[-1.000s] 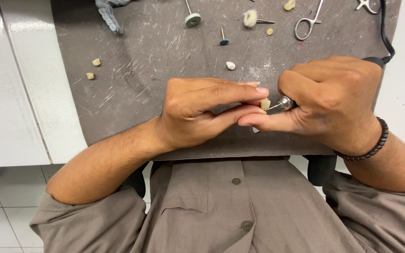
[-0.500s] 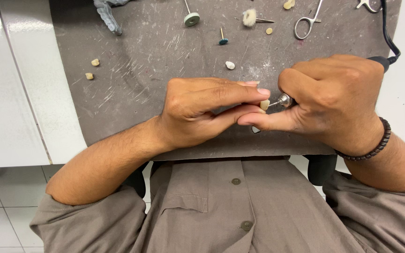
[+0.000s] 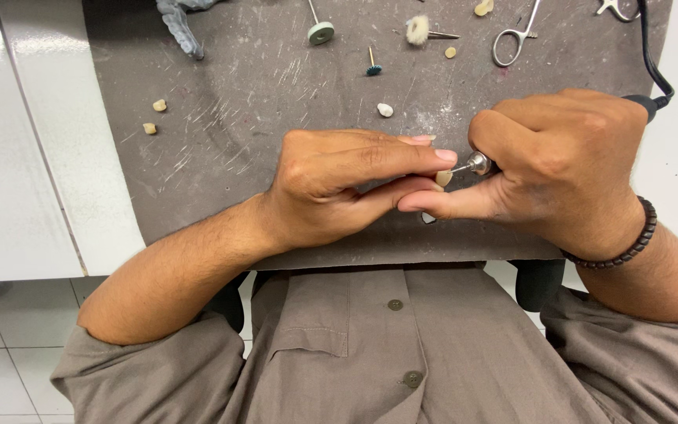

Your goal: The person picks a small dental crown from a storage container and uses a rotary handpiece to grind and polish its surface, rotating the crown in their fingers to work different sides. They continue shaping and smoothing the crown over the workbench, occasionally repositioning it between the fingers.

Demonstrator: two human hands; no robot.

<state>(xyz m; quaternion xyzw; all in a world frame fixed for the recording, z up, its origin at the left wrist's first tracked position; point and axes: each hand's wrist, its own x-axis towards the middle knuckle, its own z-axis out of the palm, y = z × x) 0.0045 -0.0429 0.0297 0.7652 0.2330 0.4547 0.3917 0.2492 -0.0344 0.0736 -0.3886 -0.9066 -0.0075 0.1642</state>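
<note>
My left hand pinches a small tooth over the grey mat, my right hand grips the drill against it, with burs, scissors and loose teeth lying beyond.

Grey work mat: matt, rubbery-looking, heavily scratched and dusted with pale powder.
White surface: smooth, glossy, plastic-like or lacquered.
Rotary handpiece with silver tip: bright polished metal at the nose; black cord smooth, rubbery.
Small cream tooth-shaped piece: matt, ceramic-looking.
Silver forceps with ring handles: shiny metal.
White fluffy polishing brush: soft, fuzzy.
Dark beaded bracelet: dull beads.
Taupe buttoned shirt: woven cloth, matt.
</note>
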